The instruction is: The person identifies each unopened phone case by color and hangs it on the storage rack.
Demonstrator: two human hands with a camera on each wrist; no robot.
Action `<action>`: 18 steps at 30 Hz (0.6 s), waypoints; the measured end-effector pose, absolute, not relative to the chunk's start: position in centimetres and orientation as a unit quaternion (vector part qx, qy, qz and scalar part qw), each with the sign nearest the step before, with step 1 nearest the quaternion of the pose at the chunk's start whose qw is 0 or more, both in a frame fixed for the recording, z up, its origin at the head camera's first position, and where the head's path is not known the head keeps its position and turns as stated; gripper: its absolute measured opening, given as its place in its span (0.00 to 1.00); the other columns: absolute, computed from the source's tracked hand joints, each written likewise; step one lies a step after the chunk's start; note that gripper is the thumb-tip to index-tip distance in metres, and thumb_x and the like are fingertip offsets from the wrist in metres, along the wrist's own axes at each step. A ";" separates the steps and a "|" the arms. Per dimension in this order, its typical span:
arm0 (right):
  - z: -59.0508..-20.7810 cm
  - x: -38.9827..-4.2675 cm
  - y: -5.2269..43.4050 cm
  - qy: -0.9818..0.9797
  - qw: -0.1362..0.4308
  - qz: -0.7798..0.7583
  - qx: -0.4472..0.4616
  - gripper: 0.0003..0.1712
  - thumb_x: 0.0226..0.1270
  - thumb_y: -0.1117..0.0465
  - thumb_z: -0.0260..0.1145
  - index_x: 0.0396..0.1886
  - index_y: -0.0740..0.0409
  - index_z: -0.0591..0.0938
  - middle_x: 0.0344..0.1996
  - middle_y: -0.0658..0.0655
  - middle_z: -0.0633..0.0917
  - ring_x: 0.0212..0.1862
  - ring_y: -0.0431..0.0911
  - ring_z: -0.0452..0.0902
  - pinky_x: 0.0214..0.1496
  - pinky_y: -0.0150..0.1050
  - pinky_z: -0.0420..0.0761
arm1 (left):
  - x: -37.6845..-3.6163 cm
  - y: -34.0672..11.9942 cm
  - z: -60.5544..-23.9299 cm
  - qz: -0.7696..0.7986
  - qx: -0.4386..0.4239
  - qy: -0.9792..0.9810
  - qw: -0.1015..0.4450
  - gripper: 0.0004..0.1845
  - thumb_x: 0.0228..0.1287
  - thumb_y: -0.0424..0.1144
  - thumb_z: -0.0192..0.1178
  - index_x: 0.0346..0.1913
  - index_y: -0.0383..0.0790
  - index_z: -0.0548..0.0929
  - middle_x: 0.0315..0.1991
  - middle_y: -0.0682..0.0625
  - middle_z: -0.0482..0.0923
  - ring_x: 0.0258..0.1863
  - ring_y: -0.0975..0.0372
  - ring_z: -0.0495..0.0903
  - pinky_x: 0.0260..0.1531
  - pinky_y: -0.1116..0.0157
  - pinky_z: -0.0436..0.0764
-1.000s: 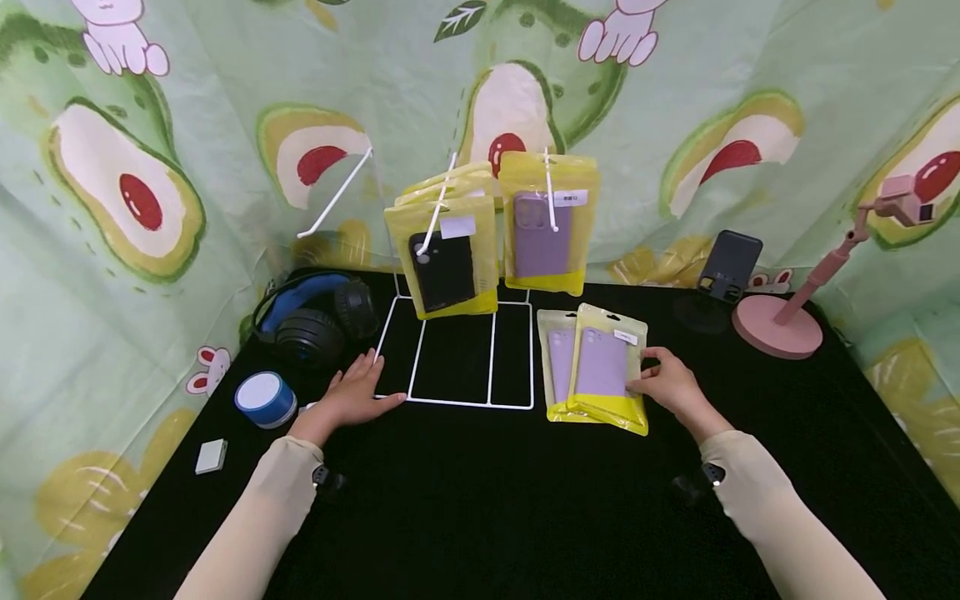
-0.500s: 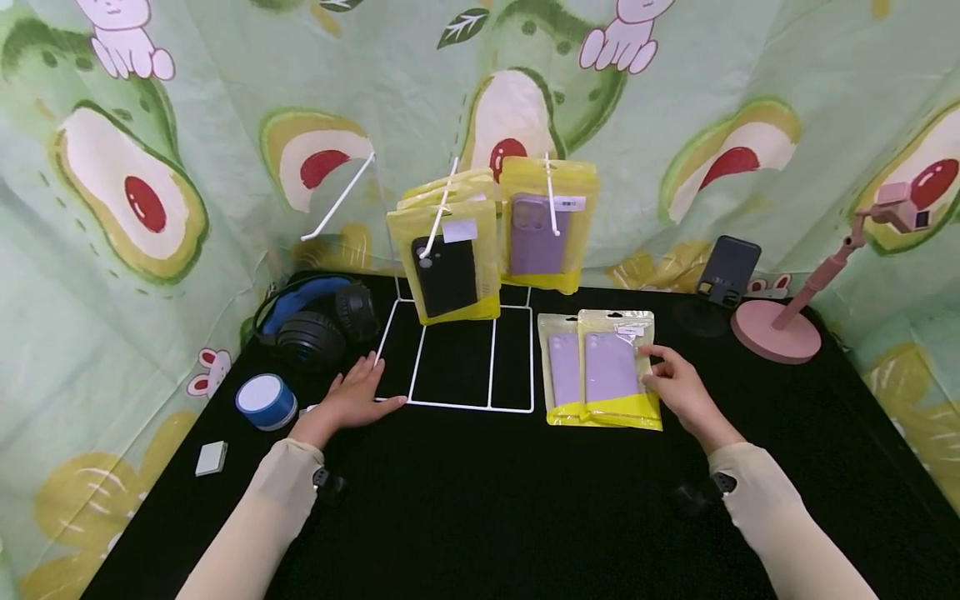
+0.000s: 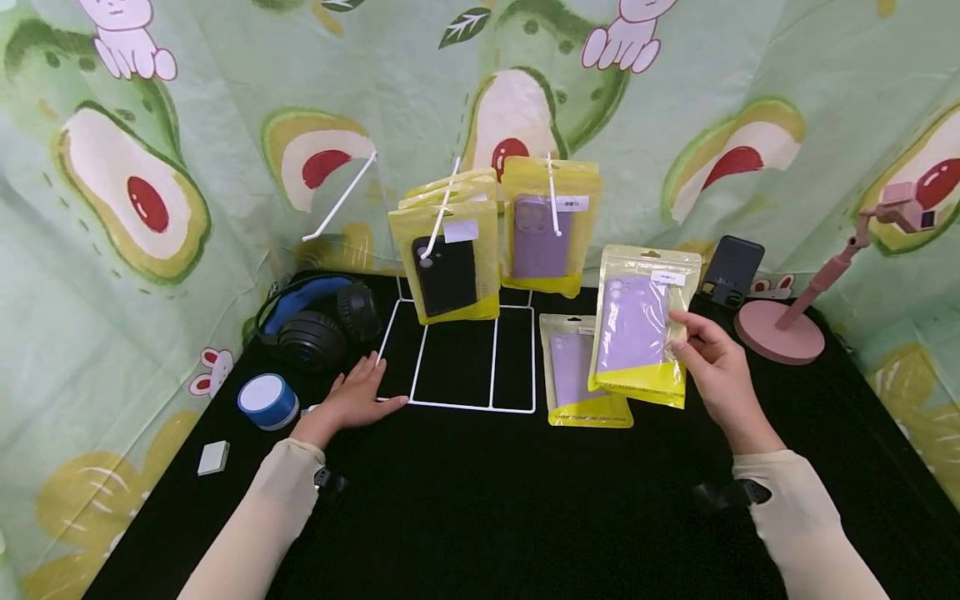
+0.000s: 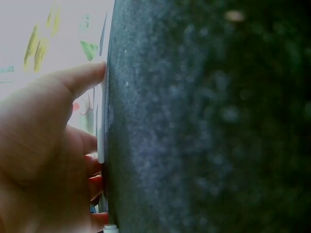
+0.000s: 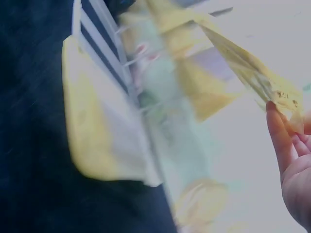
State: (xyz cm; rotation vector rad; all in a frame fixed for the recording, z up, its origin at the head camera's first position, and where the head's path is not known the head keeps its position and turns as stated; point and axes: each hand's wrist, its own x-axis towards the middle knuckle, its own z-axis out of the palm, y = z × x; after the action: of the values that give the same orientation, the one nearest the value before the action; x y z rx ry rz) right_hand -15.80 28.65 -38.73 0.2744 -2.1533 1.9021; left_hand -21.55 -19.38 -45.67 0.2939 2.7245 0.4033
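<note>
Wire rack (image 3: 491, 350) beside second packet (image 3: 581, 375)

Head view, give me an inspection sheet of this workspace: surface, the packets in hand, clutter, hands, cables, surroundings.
Surface: black tabletop, with a white wire rack base standing on it.
Job's things: lifted purple case packet held off the table; second purple case packet lying flat; black case packets and a hung purple packet on the rack's pegs; one bare peg at the left.
Clutter: headphones, blue and white round speaker, small grey block, dark phone stand, pink stand.
Hands: left hand rests flat by the rack's corner; right hand pinches the lifted packet's edge.
Cables: nothing seen.
Surroundings: green avocado-print cloth.
</note>
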 end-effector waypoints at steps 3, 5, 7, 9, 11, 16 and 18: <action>-37.0 -15.1 28.2 -0.694 0.160 0.685 0.153 0.21 0.69 0.73 0.54 0.60 0.65 0.73 0.48 0.54 0.76 0.38 0.38 0.79 0.38 0.28 0.81 | -21.6 -19.4 -45.7 0.141 0.105 0.967 0.184 0.49 0.65 0.65 0.47 0.73 0.30 0.48 0.74 0.34 0.35 0.73 0.42 0.37 0.65 0.38 0.40; -35.8 -14.6 27.8 -0.673 0.180 0.692 0.189 0.21 0.67 0.77 0.53 0.59 0.69 0.73 0.46 0.56 0.77 0.38 0.40 0.78 0.38 0.27 0.81 | -21.6 -19.4 -45.8 0.141 0.106 0.967 0.184 0.49 0.64 0.65 0.47 0.73 0.30 0.48 0.74 0.34 0.35 0.73 0.42 0.37 0.65 0.38 0.40; -34.8 -14.1 27.3 -0.655 0.198 0.693 0.226 0.21 0.65 0.80 0.52 0.58 0.74 0.72 0.45 0.58 0.77 0.37 0.42 0.79 0.38 0.28 0.81 | -21.6 -19.4 -45.8 0.141 0.106 0.967 0.184 0.49 0.64 0.65 0.47 0.73 0.30 0.48 0.74 0.34 0.35 0.73 0.42 0.37 0.65 0.38 0.40; -33.9 -13.5 26.9 -0.642 0.215 0.691 0.253 0.21 0.63 0.83 0.51 0.57 0.78 0.71 0.44 0.60 0.78 0.36 0.43 0.79 0.37 0.28 0.82 | -21.6 -19.4 -45.7 0.141 0.105 0.967 0.185 0.49 0.65 0.65 0.47 0.73 0.30 0.48 0.74 0.34 0.35 0.73 0.42 0.37 0.65 0.38 0.40; -33.1 -12.9 26.4 -0.633 0.232 0.687 0.272 0.21 0.61 0.85 0.50 0.55 0.82 0.70 0.42 0.61 0.78 0.34 0.44 0.78 0.34 0.28 0.82 | -21.5 -19.4 -45.7 0.141 0.105 0.967 0.186 0.48 0.65 0.64 0.48 0.73 0.30 0.47 0.74 0.34 0.35 0.73 0.43 0.37 0.66 0.38 0.40; -31.9 -11.7 25.1 -0.626 0.253 0.668 0.314 0.21 0.58 0.87 0.49 0.53 0.83 0.71 0.40 0.61 0.77 0.32 0.44 0.77 0.32 0.28 0.81 | -21.5 -19.4 -45.5 0.142 0.106 0.966 0.189 0.48 0.65 0.64 0.48 0.73 0.30 0.47 0.74 0.34 0.35 0.73 0.42 0.37 0.66 0.39 0.40; -31.8 -11.4 24.5 -0.628 0.254 0.657 0.331 0.21 0.57 0.87 0.49 0.52 0.84 0.72 0.41 0.61 0.77 0.33 0.44 0.77 0.34 0.28 0.81 | -21.5 -19.3 -45.5 0.143 0.106 0.966 0.189 0.49 0.65 0.65 0.48 0.73 0.30 0.47 0.74 0.34 0.35 0.73 0.42 0.37 0.66 0.39 0.40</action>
State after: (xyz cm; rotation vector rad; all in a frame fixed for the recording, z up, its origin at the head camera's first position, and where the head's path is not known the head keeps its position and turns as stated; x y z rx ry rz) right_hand -11.44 24.50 -31.76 0.8993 -1.7067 1.7841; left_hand -21.50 -19.32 -45.47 0.2995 2.7160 0.4024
